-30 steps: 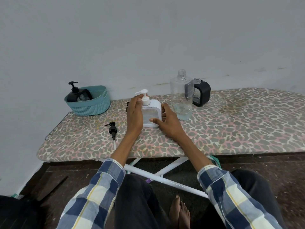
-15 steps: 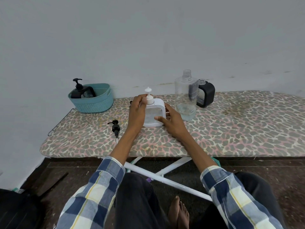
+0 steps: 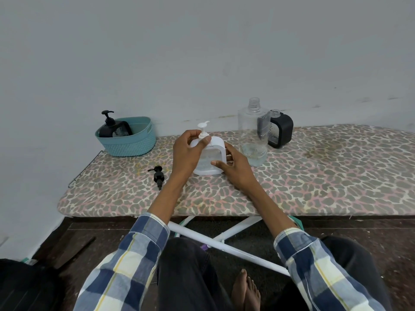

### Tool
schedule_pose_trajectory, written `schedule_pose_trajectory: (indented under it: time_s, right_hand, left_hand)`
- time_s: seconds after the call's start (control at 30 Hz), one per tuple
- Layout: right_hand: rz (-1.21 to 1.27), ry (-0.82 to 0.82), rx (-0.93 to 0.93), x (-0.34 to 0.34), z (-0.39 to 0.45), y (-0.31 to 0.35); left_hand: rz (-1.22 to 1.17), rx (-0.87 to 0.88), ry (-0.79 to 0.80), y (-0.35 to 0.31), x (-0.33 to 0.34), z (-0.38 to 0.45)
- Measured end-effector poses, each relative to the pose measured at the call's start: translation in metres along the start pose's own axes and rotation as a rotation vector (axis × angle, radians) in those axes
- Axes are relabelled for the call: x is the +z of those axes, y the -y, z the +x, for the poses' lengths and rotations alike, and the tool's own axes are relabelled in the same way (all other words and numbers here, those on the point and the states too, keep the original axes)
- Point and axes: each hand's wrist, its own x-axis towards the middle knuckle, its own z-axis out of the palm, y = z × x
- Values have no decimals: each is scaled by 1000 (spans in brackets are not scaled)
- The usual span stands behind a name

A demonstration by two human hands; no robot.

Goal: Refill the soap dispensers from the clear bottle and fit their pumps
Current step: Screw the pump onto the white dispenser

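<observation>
In the middle of the frame a white square soap dispenser with a clear window [image 3: 212, 157] stands upright on a low table with a spotted grey and pink cover [image 3: 314, 182]. The left hand [image 3: 187, 153] is at the top of the dispenser, and its fingers [image 3: 204, 141] are curled around the bottom of the white pump [image 3: 203, 129], which sits in the neck. The right hand [image 3: 235, 168] holds the right side of the dispenser, with the thumb across the front near the bottom and the other fingers curled behind. Just to the right stands a tall clear plastic bottle with no cap [image 3: 253, 133], with a little clear liquid at the bottom. Behind it, a bit more to the right, stands a black square dispenser with no pump [image 3: 279, 130]. A loose black pump [image 3: 158, 176] lies on the table left of the left wrist. In the upper left part of the table sits a teal plastic basket [image 3: 130, 141], and a black dispenser with a black pump [image 3: 113, 127] leans inside it.
</observation>
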Motion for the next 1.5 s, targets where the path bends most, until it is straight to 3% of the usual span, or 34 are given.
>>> schedule_pose_trajectory:
  time_s: [0.13,0.47,0.7,0.9,1.23,1.37,1.5]
  right_hand:
    - [6,19,-11,0,0,-1]
    - [-32,-23,30,0,-1,-3]
    - [20,12,8,0,-1,-2]
    - [14,18,3,-2,0,-1]
    - [17,43,30,-2,0,0]
    - [10,44,42,-2,1,-1]
    - [5,55,42,-2,1,0]
  left_hand:
    - [44,34,61,-3,-5,-1]
    - [48,-37,-27,-7,-4,1]
    - [206,63,58,-11,-13,8]
    - [166,10,148,-13,-18,13]
    - [295,299,115,-35,-13,14]
    - [428,359,151,-39,-13,23]
    - [381,396,174,-40,-14,24]
